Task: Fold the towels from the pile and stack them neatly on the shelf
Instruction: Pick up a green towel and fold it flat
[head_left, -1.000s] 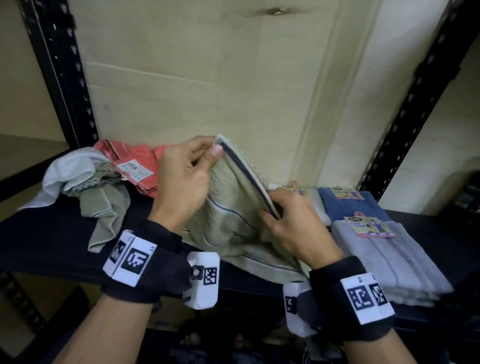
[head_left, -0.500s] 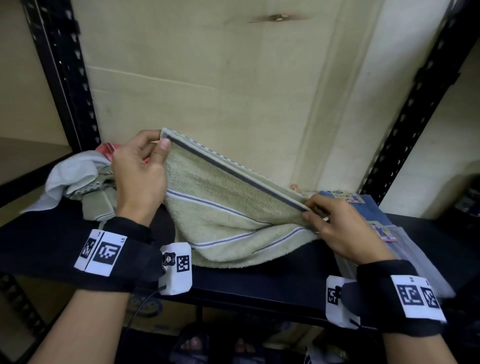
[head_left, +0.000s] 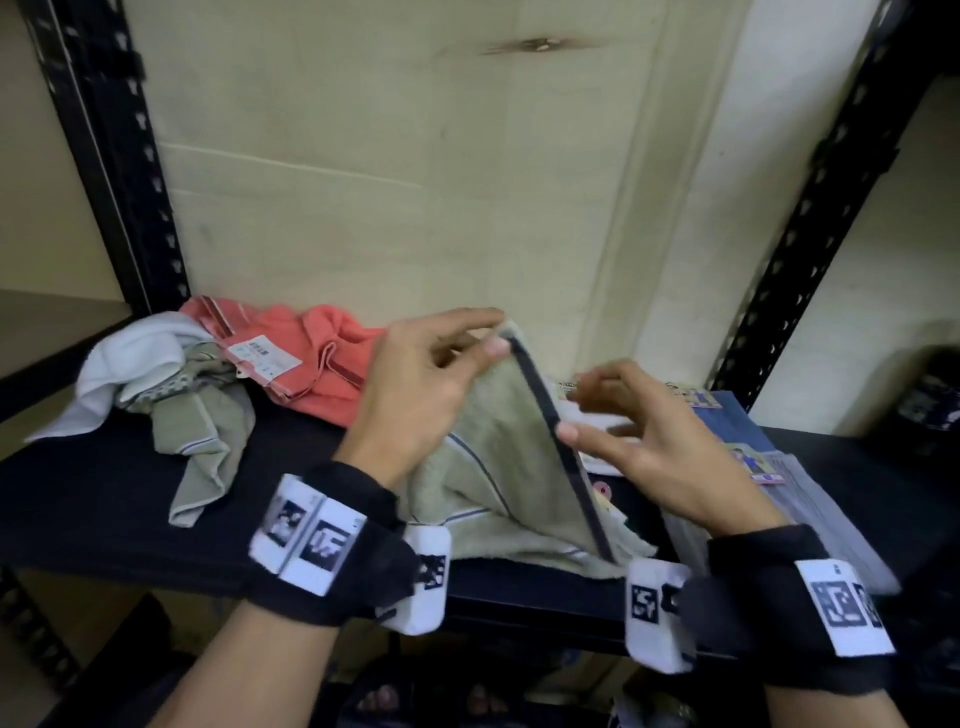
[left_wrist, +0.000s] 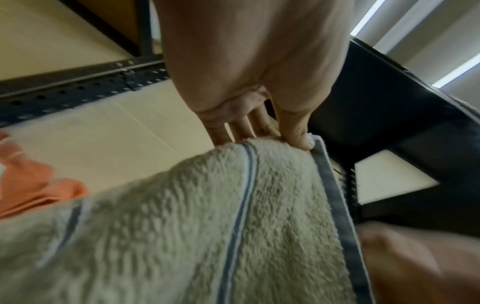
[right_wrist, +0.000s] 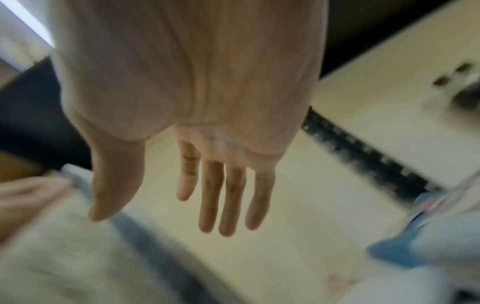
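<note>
On black shelf (head_left: 104, 499), left hand (head_left: 415, 395) pinching nubby green towel (head_left: 498, 467), right hand (head_left: 649, 447) splayed

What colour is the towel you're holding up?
Pale green towel with thin blue stripes and a dark edge, clearest from the left wrist.

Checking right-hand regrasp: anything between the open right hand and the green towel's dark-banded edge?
Nothing visible. The right hand is open beside the green towel, thumb near its dark edge. The left hand pinches the top corner.
</note>
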